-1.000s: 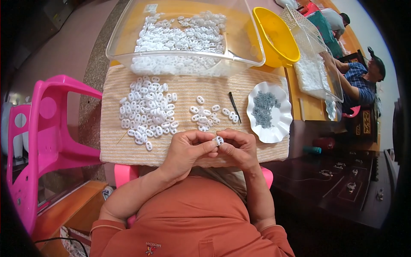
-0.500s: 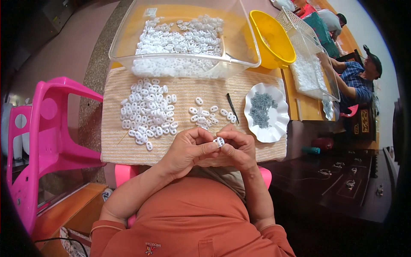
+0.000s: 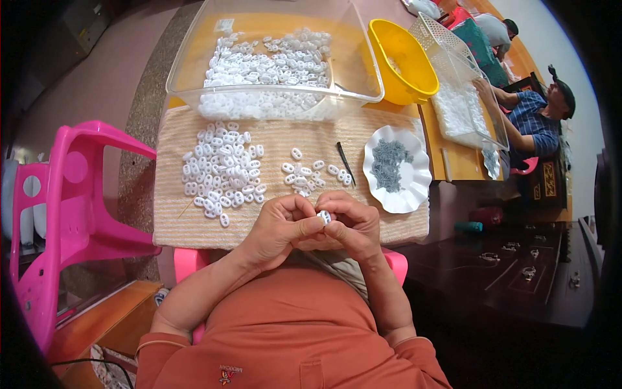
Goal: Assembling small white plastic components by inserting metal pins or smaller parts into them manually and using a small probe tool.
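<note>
head view, 1 small white piece (image 3: 325, 217) held above a striped cloth (image 3: 275, 139), left hand (image 3: 277, 227) pinching it by thumb and finger, right hand (image 3: 355, 227) pinching its other side, 1 heap of 2-holed white pieces (image 3: 223, 168) at left, 1 scalloped plate (image 3: 416, 178) of grey bits (image 3: 391, 167) at right

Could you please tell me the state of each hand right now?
Left hand: closed, holding a small white piece.
Right hand: closed, holding the same white piece.
</note>
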Available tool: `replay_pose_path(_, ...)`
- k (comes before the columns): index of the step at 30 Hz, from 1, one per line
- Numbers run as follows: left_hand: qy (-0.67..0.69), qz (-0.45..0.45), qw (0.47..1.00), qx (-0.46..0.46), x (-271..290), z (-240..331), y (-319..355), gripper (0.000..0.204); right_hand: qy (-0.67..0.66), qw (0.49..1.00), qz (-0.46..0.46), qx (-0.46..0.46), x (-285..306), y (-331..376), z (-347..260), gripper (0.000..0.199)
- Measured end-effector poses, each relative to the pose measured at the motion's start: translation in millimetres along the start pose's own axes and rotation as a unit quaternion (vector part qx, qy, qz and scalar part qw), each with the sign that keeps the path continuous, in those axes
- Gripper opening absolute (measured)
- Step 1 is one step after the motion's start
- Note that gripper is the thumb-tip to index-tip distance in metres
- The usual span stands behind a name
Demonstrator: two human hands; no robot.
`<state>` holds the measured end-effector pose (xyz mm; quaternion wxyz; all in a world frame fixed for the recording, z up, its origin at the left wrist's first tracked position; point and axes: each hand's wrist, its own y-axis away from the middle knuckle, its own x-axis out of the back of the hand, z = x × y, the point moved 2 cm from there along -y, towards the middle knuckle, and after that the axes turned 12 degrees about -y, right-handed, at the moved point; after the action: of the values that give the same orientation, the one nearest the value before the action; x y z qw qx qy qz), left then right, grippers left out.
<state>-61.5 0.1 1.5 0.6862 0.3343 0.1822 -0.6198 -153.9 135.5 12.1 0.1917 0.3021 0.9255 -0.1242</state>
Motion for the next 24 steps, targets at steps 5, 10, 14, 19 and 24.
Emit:
replay_pose_path(5,-0.005,-0.007,1.000,-0.023,-6,2,1,0.008,0.037,0.999,-0.027,0.030,1,2,-2,0.028)
replay_pose_path(10,-0.007,0.009,1.000,-0.027,-4,-4,0,0.009,0.031,0.998,-0.048,0.016,3,2,-4,0.026)
replay_pose_path(14,0.008,-0.020,1.000,-0.004,-2,-2,-1,0.009,-0.028,0.998,-0.055,-0.010,3,-1,-4,0.023)
replay_pose_path(19,0.015,0.007,1.000,0.013,-1,-5,-3,0.012,-0.045,0.999,-0.023,0.012,-2,-4,-14,0.016)
replay_pose_path(24,0.009,0.052,0.998,0.020,-2,-3,-3,0.008,0.299,0.928,0.181,0.124,22,-24,-52,0.012)
